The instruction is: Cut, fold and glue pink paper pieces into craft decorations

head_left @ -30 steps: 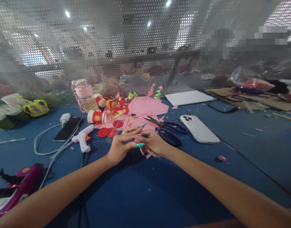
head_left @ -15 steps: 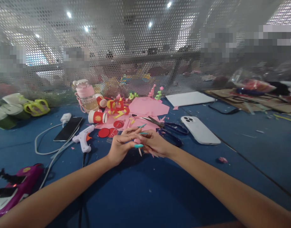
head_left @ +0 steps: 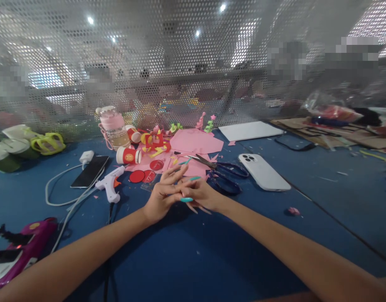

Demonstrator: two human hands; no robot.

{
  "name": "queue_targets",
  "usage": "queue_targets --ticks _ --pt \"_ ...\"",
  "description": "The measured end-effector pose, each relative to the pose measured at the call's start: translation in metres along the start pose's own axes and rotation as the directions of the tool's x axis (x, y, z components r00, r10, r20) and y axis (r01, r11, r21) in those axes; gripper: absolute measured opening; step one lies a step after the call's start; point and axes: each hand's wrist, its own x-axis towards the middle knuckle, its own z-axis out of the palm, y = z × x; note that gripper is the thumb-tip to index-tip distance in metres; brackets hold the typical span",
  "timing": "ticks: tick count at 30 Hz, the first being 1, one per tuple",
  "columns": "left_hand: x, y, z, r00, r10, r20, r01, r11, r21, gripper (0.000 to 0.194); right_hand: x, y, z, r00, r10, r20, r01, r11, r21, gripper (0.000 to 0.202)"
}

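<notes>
My left hand [head_left: 163,195] and my right hand [head_left: 205,195] meet above the blue table, fingertips together and partly overlapping. The left thumb and forefinger close toward the right fingers, while its other fingers stretch forward. My right fingers are bent inward in a pinch. Whatever lies between them is hidden. Both hands have long turquoise nails. Just beyond the hands are blue-handled scissors [head_left: 227,175], their blades over pink paper [head_left: 196,141]. Red paper circles [head_left: 137,176] and a white glue gun [head_left: 110,184] lie left of my left hand.
A white phone [head_left: 264,172] lies to the right, near a crumpled pink scrap [head_left: 293,211]. Left are a black phone [head_left: 90,171], a white cable and a purple device [head_left: 23,251]. Red cups [head_left: 129,155], a pink-lidded bottle [head_left: 113,126] and a perforated screen [head_left: 168,63] stand behind.
A small pink piece seen between the hands is now hidden by the fingers. The left fingers have spread and lifted slightly; the right fingers have shifted. The view has moved slightly.
</notes>
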Motion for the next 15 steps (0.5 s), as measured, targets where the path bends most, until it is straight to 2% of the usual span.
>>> queue_targets --ticks 3,9,15 --pt "-0.0007 -0.0005 -0.0004 0.999 0.042 -0.019 -0.04 0.995 0.087 0.027 0.0017 0.0022 0.0011 0.999 -0.028 -0.023 0.028 1.0 -0.012 0.046" --pt "-0.0004 0.0023 -0.0013 0.991 0.04 -0.126 -0.019 0.987 0.161 0.023 0.0063 0.0058 -0.0008 0.995 -0.041 -0.089 0.041 0.999 -0.006 0.043" --pt "-0.0003 0.0037 -0.0014 0.984 0.009 -0.177 0.018 0.989 0.149 0.016 0.007 0.0023 0.0038 0.987 -0.052 -0.155 0.052 0.999 -0.002 0.043"
